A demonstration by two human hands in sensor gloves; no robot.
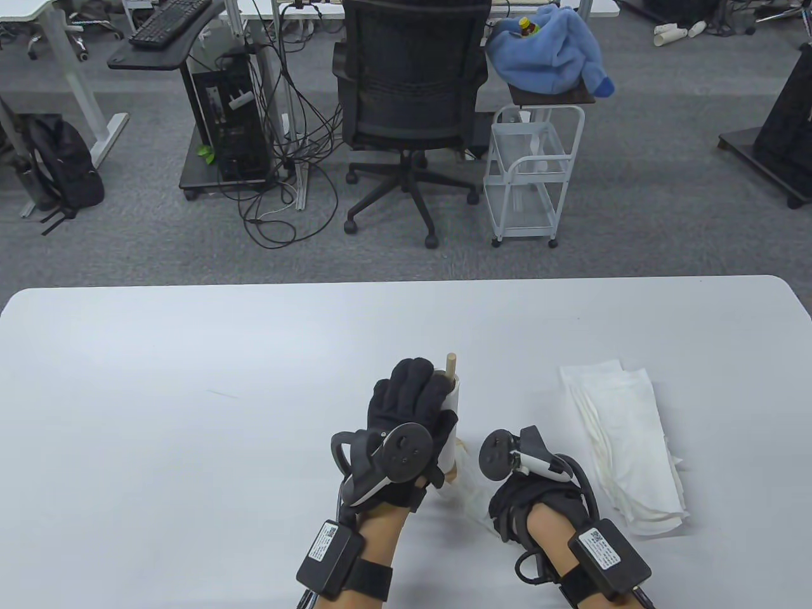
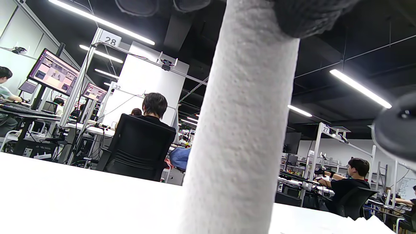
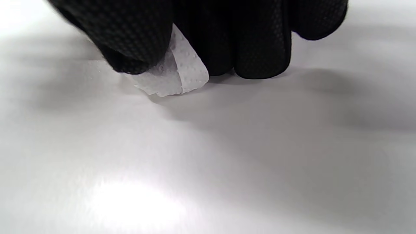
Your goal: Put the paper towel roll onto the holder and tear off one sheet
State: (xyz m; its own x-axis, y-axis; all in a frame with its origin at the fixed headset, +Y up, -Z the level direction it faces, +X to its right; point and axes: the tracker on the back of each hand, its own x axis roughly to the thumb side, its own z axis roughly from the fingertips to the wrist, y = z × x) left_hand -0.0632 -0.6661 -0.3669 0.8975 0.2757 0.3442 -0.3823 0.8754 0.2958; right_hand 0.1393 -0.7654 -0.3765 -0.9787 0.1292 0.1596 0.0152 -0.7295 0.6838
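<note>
A thin white paper towel roll [image 1: 451, 415] stands upright on the holder, whose wooden post tip [image 1: 451, 363] pokes out above it. My left hand [image 1: 409, 406] wraps round the roll from the left and holds it; close up the roll [image 2: 242, 130] fills the left wrist view with gloved fingers [image 2: 305, 16] over its top. A loose sheet [image 1: 474, 491] trails from the roll toward the front right. My right hand [image 1: 517, 501] pinches the end of that sheet [image 3: 175, 78] between thumb and fingers [image 3: 247, 42], low on the table.
A pile of torn white sheets [image 1: 625, 444] lies right of my right hand. The white table [image 1: 190, 393] stretches wide to the left and back. Beyond its far edge stand an office chair [image 1: 409, 95] and a white trolley [image 1: 530, 171].
</note>
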